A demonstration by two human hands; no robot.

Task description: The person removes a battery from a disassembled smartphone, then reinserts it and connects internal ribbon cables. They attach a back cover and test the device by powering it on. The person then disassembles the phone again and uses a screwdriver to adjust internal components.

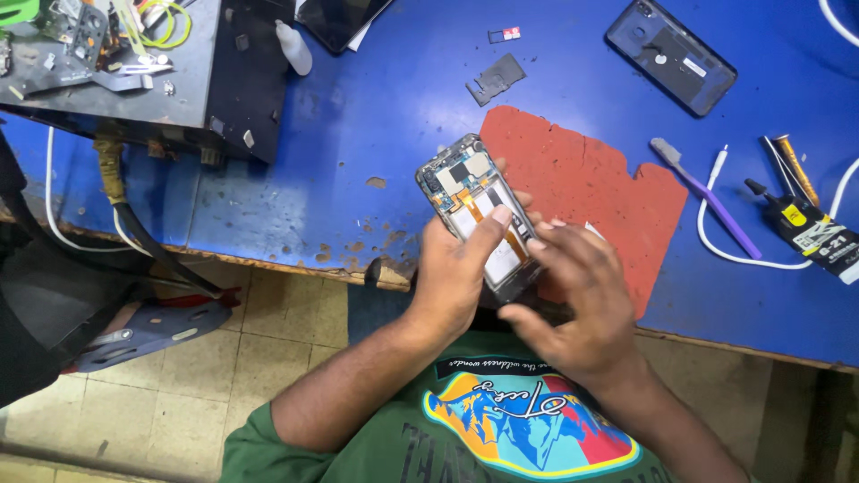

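An opened smartphone with its back removed shows its circuit board, orange flex cables and battery. My left hand grips it from below, thumb pressed across its middle. Over the phone's lower end rests my right hand, fingers touching the inside near the battery. The phone is held above the front edge of a blue worktable, next to a torn red mat.
A dark phone back cover lies at the far right. A purple brush, white cable, glue tube sit right. A black metal stand with parts and a small white bottle stand at left. A black plastic piece lies centre.
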